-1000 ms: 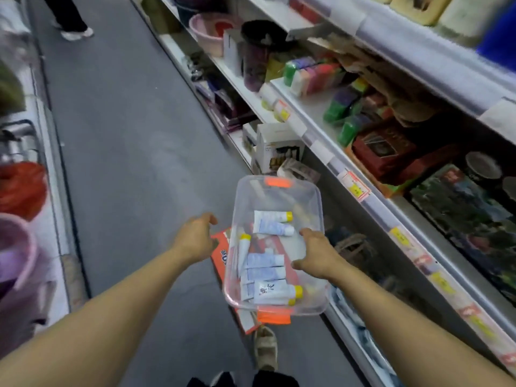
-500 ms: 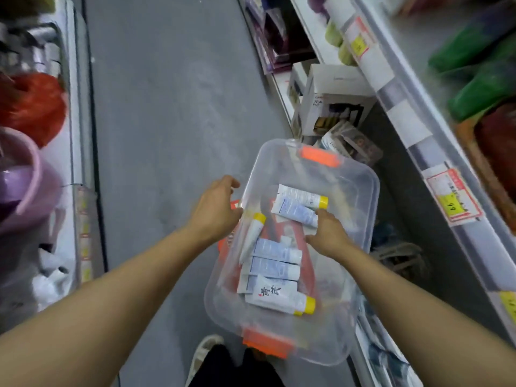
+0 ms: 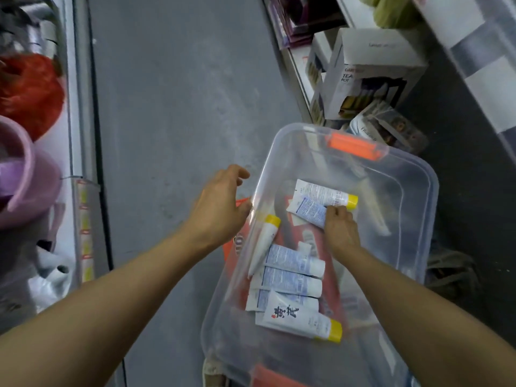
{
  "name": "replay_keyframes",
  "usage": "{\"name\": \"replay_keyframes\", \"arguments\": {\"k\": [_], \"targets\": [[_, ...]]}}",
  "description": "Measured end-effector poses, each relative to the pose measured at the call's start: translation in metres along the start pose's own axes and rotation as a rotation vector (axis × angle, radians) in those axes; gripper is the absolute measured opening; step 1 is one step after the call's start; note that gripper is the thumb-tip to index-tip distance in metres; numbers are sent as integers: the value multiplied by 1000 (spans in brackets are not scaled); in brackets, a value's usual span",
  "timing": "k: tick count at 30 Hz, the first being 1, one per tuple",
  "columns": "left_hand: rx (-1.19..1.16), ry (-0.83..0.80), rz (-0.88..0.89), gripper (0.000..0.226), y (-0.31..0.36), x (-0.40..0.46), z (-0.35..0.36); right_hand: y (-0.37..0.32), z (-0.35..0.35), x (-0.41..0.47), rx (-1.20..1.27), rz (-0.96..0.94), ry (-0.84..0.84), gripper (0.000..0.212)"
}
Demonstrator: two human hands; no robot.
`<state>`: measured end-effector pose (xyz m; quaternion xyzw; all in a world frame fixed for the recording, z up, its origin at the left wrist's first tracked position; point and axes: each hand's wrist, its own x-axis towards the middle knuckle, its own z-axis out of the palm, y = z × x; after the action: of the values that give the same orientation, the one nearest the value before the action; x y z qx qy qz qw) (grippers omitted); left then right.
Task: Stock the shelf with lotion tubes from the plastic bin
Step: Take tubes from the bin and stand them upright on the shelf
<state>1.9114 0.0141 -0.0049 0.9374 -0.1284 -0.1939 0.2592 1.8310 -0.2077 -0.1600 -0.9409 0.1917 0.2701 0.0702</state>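
Note:
A clear plastic bin [image 3: 413, 169] with orange latches stands on the aisle floor below me. Several white lotion tubes with yellow caps lie inside it: a stack near the front [image 3: 293, 286], one tilted against the left wall [image 3: 265, 238], and a pair at the back. My right hand [image 3: 342, 230] is inside the bin, its fingers curled over the cap end of the nearer back tube [image 3: 305, 210], which lies against the other back tube [image 3: 321, 194]. My left hand [image 3: 220, 208] hovers at the bin's left rim with loosely spread fingers, holding nothing.
The shelf edge [image 3: 474, 65] with price strips runs along the right. White product boxes [image 3: 371, 65] sit on the low shelf beyond the bin. A purple basin [image 3: 25, 185] and a red mesh item [image 3: 30, 90] are on the left rack. Grey floor [image 3: 167, 107] lies between.
My right hand left the bin's right rim and reached in onto a back tube. My left hand came closer to the left rim. The view tilted down toward the bin.

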Motion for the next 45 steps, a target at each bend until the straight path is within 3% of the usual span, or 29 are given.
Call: {"name": "replay_keyframes", "arguments": {"k": [3,7,12,16,21,28,33,37,45], "targets": [[18,27,30,44,2,-6,5,-1,2,-4,-45,-31,-69,51],[25,66,108,42,19,-13,14,-6,-11,-17,283,69,-203,72],[135,-67,221,33,40,-17,46,2,-54,-41,797,221,-222,41],[222,-341,105,34,33,-11,95,11,-71,-59,1159,264,-135,15],[324,-512,42,36,14,-2,157,14,-60,-68,1328,292,-121,22],[642,-594,248,53,12,12,200,17,-34,-57,1362,391,-86,36],[805,-636,429,45,13,12,195,16,-43,-62,1505,395,-62,34],[649,-617,388,38,16,4,172,14,-62,-72,1566,404,-35,28],[42,-591,36,49,40,-11,95,17,-109,-97,1603,416,-31,28]]}}
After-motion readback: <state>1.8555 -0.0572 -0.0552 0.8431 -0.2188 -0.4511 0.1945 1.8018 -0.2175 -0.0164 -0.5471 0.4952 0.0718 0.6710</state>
